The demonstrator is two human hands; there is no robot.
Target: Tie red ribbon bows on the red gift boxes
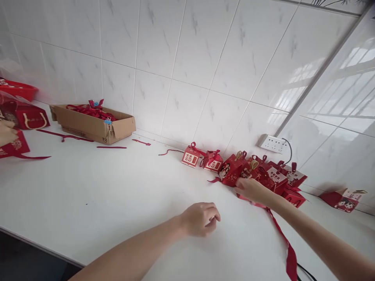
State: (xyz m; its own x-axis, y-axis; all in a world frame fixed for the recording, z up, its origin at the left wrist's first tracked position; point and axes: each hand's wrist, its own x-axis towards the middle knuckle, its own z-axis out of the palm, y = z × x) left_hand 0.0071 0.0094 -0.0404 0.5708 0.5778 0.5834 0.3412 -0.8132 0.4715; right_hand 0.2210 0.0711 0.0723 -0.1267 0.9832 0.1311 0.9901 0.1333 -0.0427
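Note:
My left hand (200, 219) rests above the white table with its fingers curled in, and nothing shows in it. To its right, my right hand (251, 190) reaches into a cluster of red wedding gift boxes. Its fingers are bent around a red gift box (243, 197), which is mostly hidden beneath the hand. Just behind the fingertips stands another red box (230, 171) with a cartoon couple on it. A long red ribbon (279, 230) trails from under my right hand towards the table's front edge. Two small boxes with white fronts (191, 157) stand at the group's left end.
A cardboard box (84, 127) of red ribbons stands by the tiled wall, with ribbon pieces (111, 147) around it. At far left, another person's hand (7, 132) is over a red box near a red basin (20, 90). A power strip (274, 143) is on the wall.

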